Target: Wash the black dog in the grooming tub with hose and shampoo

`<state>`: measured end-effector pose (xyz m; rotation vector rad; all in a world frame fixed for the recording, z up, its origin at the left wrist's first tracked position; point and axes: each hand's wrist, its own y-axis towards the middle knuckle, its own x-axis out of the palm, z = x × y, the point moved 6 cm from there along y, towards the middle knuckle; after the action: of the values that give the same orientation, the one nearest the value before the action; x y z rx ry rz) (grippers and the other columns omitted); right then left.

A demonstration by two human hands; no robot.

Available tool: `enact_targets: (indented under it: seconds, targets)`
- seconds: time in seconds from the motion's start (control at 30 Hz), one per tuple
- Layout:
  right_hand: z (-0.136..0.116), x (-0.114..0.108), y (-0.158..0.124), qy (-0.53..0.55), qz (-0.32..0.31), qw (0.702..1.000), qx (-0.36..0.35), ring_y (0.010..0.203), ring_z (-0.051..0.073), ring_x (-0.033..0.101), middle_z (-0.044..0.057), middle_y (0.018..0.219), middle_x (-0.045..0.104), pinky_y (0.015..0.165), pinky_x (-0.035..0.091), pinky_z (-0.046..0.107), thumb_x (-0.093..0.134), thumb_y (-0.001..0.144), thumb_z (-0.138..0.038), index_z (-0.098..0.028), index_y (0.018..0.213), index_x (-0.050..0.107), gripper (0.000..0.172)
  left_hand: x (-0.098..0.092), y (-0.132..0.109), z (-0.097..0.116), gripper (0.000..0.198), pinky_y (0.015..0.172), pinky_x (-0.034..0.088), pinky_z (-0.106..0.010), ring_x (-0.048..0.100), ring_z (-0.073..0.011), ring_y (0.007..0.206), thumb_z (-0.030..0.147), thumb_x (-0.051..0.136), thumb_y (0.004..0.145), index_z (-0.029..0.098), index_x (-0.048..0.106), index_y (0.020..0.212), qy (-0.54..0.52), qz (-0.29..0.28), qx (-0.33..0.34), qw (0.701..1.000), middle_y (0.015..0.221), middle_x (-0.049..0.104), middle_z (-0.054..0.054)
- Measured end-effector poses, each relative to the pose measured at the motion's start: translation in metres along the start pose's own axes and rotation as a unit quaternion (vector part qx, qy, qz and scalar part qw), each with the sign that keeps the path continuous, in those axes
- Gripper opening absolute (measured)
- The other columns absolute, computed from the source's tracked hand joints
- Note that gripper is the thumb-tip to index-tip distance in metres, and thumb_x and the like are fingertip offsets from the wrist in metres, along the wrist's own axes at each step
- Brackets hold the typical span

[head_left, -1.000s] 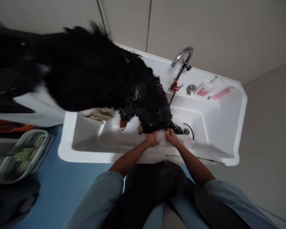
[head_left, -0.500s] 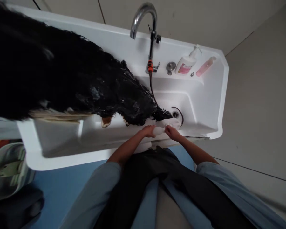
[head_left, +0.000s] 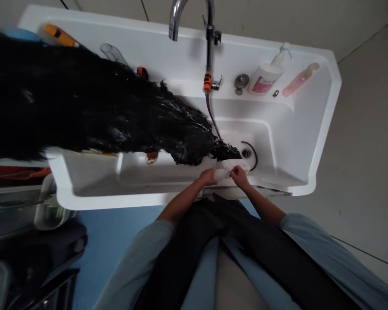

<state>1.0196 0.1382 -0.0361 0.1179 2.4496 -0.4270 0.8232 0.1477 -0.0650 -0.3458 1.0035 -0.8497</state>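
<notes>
Above the near side of the white tub (head_left: pixel 177 199), the left hand's (head_left: pixel 208 176) fingers curl round a translucent white bottle (head_left: pixel 220 174), while the right hand's (head_left: pixel 239 176) fingers are pinched closed on its narrow end. Just beyond is the black animal's (head_left: pixel 168 125) wet, lathered hindquarters, with a drain (head_left: pixel 245 153) to the right. Along the far ledge stand a curved faucet (head_left: pixel 209 47) and a pump bottle (head_left: pixel 264 79), a pink bottle (head_left: pixel 299 81) beside it.

The head camera is looking forward and steeply down from well above the near side of the long, smooth white tub (head_left: pixel 116 201), framing both its ends.
</notes>
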Motion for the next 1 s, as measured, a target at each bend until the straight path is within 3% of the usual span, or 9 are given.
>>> enact_targets:
  seconds: [0.1,0.27,0.47,0.57,0.73,1.0]
  targets:
    - [-0.009,0.003,0.023,-0.04,0.071,0.996,0.045,0.078,0.022,0.06,0.0,0.077,0.063,0.075,0.043,0.032,0.058,0.088,-0.027,-0.026,0.083,0.052,0.008,0.004,0.005,-0.001,0.082,0.117,0.05,-0.038,0.064,-0.033,0.141,0.033,0.09,0.082,0.021,0.056,0.155,-0.008,0.006,-0.005,1.0,0.153,0.067,-0.013]
    - [-0.014,0.038,0.05,-0.041,0.038,0.992,0.11,0.077,0.022,0.057,-0.001,0.071,0.058,0.076,0.039,0.031,0.059,0.089,-0.022,-0.027,0.08,0.049,0.014,0.012,0.014,-0.008,0.078,0.116,0.052,-0.042,0.067,-0.037,0.137,0.025,0.091,0.077,0.018,0.062,0.149,-0.02,-0.001,-0.022,1.0,0.146,0.071,-0.016]
    - [0.002,0.043,0.05,0.12,-0.016,0.983,0.138,0.073,0.021,0.061,-0.001,0.067,0.061,0.073,0.045,0.03,0.063,0.077,-0.033,-0.027,0.07,0.046,0.019,0.014,0.02,-0.014,0.081,0.119,0.051,-0.038,0.066,-0.0326,0.139,0.02,0.091,0.073,0.02,0.063,0.149,-0.066,0.026,0.027,0.997,0.149,0.07,-0.012]
    - [0.003,0.042,0.052,0.124,-0.017,0.983,0.136,0.074,0.021,0.063,0.0,0.068,0.062,0.073,0.047,0.03,0.062,0.075,-0.038,-0.027,0.07,0.046,0.02,0.018,0.023,-0.015,0.084,0.123,0.048,-0.042,0.064,-0.0349,0.141,0.018,0.091,0.07,0.021,0.064,0.148,-0.101,0.042,0.042,0.993,0.15,0.069,-0.012]
    - [-0.003,0.049,0.052,0.086,0.041,0.987,0.133,0.081,0.023,0.057,-0.002,0.068,0.054,0.078,0.042,0.032,0.06,0.078,-0.03,-0.029,0.075,0.046,0.013,0.023,0.023,-0.023,0.083,0.121,0.049,-0.043,0.065,-0.0382,0.139,0.017,0.092,0.068,0.018,0.065,0.147,-0.086,0.034,0.001,0.996,0.146,0.071,-0.015]
    - [-0.007,0.052,0.049,0.115,-0.016,0.986,0.121,0.075,0.021,0.063,-0.001,0.067,0.06,0.071,0.047,0.027,0.057,0.078,-0.031,-0.027,0.072,0.048,0.012,0.015,0.017,-0.018,0.077,0.12,0.05,-0.038,0.065,-0.031,0.139,0.018,0.088,0.073,0.02,0.064,0.147,-0.1,0.045,0.034,0.993,0.149,0.069,-0.012]
